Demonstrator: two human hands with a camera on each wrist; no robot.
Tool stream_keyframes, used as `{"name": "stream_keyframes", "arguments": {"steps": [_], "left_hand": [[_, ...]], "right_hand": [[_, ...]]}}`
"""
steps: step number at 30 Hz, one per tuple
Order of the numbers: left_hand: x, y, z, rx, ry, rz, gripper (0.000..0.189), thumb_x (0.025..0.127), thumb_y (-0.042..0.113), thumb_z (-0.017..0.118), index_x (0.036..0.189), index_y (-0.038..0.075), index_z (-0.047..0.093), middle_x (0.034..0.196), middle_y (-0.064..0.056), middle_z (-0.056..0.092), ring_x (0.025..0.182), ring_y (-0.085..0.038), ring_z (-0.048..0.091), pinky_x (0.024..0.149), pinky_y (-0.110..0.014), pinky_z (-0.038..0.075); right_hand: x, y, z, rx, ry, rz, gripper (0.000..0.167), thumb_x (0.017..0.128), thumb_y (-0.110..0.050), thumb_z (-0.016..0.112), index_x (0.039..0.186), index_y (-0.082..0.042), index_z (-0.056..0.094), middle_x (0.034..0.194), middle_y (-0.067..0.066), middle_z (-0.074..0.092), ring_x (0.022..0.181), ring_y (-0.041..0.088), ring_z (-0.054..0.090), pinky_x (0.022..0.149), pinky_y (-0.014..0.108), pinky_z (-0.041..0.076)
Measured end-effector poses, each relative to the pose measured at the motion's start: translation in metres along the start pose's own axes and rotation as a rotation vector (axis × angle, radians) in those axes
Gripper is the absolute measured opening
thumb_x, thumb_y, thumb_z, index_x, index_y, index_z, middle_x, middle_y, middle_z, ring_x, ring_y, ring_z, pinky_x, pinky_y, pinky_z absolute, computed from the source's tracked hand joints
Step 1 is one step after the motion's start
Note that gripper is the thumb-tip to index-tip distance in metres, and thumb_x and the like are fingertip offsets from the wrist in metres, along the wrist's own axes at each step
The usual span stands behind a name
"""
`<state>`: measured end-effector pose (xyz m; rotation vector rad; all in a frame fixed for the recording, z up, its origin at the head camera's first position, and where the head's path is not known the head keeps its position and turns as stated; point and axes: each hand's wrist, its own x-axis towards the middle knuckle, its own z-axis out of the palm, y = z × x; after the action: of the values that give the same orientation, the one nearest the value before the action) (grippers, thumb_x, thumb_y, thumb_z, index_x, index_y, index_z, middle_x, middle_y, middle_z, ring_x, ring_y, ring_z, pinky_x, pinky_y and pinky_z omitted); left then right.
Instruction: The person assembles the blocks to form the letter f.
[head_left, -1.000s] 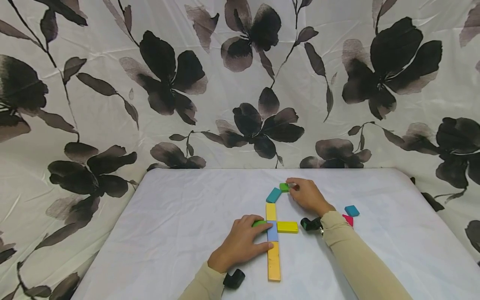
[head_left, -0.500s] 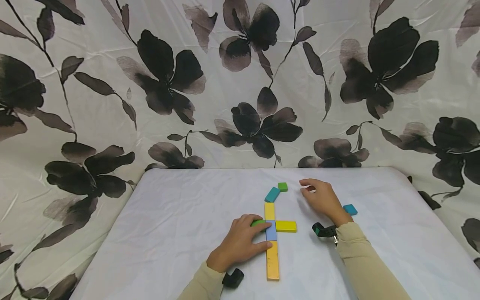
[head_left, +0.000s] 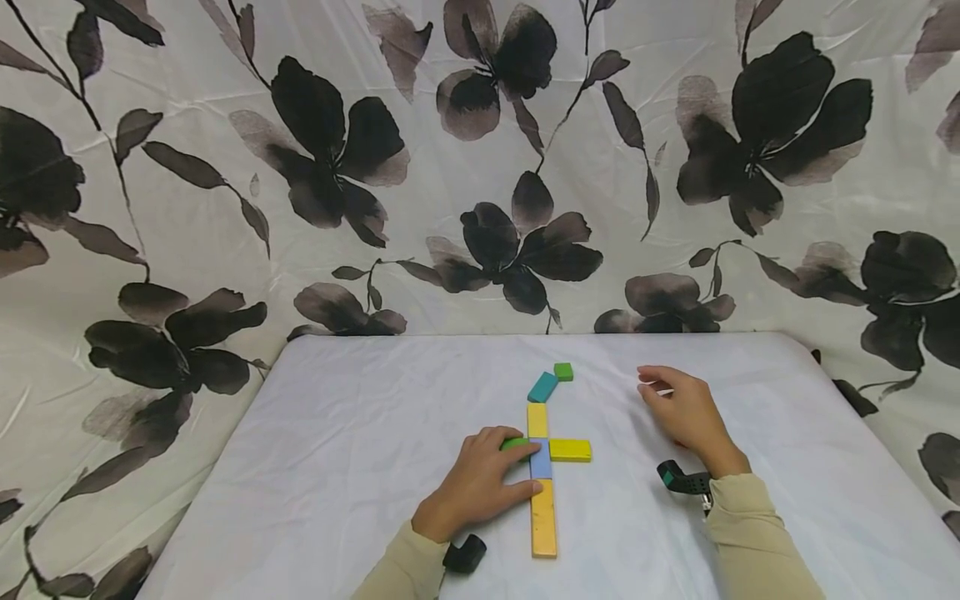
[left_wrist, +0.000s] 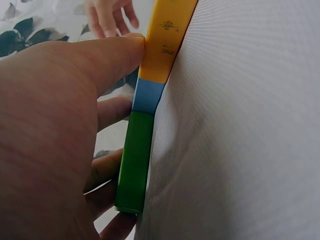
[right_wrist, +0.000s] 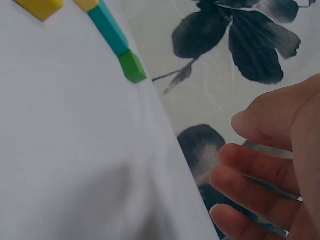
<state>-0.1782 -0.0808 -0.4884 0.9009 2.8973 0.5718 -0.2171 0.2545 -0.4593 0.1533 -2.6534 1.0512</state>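
My left hand (head_left: 480, 479) rests beside and over the row of blocks. Its thumb touches the long orange block (head_left: 544, 525), and its index finger lies on the blue block (head_left: 540, 465). The other fingers reach past a green block (left_wrist: 135, 162), partly covered in the head view. My right hand (head_left: 688, 414) hovers over the table's right side, fingers loosely bent, holding nothing. Beyond the blue block lie a pale yellow block (head_left: 537, 419), a slanted teal block (head_left: 543, 387) and a small green block (head_left: 563, 372). A yellow block (head_left: 571, 451) sticks out to the right.
A white cloth (head_left: 360, 417) covers the table, with the blocks near its middle. A flower-printed curtain (head_left: 480, 167) hangs behind the far edge. Black wrist cameras (head_left: 465, 554) sit at both wrists.
My right hand has let go of the small green block and moved right. It now covers the spot where a blue and a red block showed. My left hand stays in place.
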Motion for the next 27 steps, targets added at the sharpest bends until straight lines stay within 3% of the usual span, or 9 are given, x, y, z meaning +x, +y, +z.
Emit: {"name": "stream_keyframes", "arguments": {"steps": [5, 12, 15, 17, 23, 27], "left_hand": [[0.0, 0.001, -0.002, -0.001, -0.01, -0.001, 0.06, 0.093, 0.066, 0.056, 0.143, 0.035, 0.056, 0.139, 0.001, 0.05, 0.128, -0.018, 0.042, 0.107, -0.045, 0.033], [0.0, 0.001, -0.001, 0.001, -0.005, -0.003, 0.058, 0.093, 0.064, 0.058, 0.143, 0.035, 0.057, 0.139, 0.002, 0.05, 0.128, -0.018, 0.042, 0.107, -0.045, 0.033], [0.0, 0.002, -0.001, -0.007, -0.006, -0.006, 0.058, 0.093, 0.064, 0.058, 0.143, 0.035, 0.057, 0.139, 0.001, 0.049, 0.129, -0.018, 0.042, 0.108, -0.046, 0.033], [0.0, 0.002, -0.001, -0.008, -0.005, -0.006, 0.058, 0.093, 0.064, 0.058, 0.143, 0.035, 0.057, 0.139, 0.001, 0.049, 0.129, -0.018, 0.041, 0.108, -0.046, 0.032], [-0.001, 0.002, -0.001, -0.012, 0.007, 0.002, 0.058, 0.093, 0.063, 0.058, 0.143, 0.035, 0.057, 0.139, 0.001, 0.049, 0.129, -0.018, 0.041, 0.107, -0.046, 0.033], [-0.001, 0.001, 0.0, -0.018, 0.013, 0.006, 0.058, 0.093, 0.064, 0.058, 0.143, 0.034, 0.057, 0.139, 0.001, 0.05, 0.129, -0.018, 0.042, 0.107, -0.046, 0.033]], "right_hand": [[-0.012, 0.006, -0.01, -0.036, 0.05, 0.003, 0.031, 0.096, -0.014, 0.065, 0.124, -0.002, 0.069, 0.113, 0.012, 0.072, 0.095, 0.027, 0.067, 0.082, 0.045, 0.055], [-0.025, 0.015, -0.025, -0.081, 0.111, 0.035, 0.03, 0.097, -0.014, 0.065, 0.123, -0.002, 0.069, 0.115, 0.015, 0.07, 0.099, 0.028, 0.064, 0.079, 0.014, 0.045], [-0.03, 0.019, -0.03, -0.082, 0.136, 0.051, 0.029, 0.096, -0.012, 0.065, 0.123, 0.0, 0.068, 0.114, 0.017, 0.069, 0.099, 0.03, 0.064, 0.077, 0.007, 0.04], [-0.033, 0.022, -0.033, -0.086, 0.151, 0.057, 0.029, 0.096, -0.011, 0.066, 0.122, 0.0, 0.068, 0.113, 0.017, 0.07, 0.099, 0.03, 0.064, 0.076, 0.007, 0.04], [-0.042, 0.031, -0.039, -0.109, 0.172, 0.094, 0.03, 0.097, -0.013, 0.065, 0.124, 0.001, 0.067, 0.114, 0.018, 0.069, 0.102, 0.032, 0.064, 0.08, 0.025, 0.052], [-0.046, 0.037, -0.042, -0.108, 0.163, 0.121, 0.032, 0.098, -0.014, 0.063, 0.125, 0.002, 0.066, 0.118, 0.019, 0.067, 0.105, 0.034, 0.062, 0.079, 0.011, 0.045]]}}
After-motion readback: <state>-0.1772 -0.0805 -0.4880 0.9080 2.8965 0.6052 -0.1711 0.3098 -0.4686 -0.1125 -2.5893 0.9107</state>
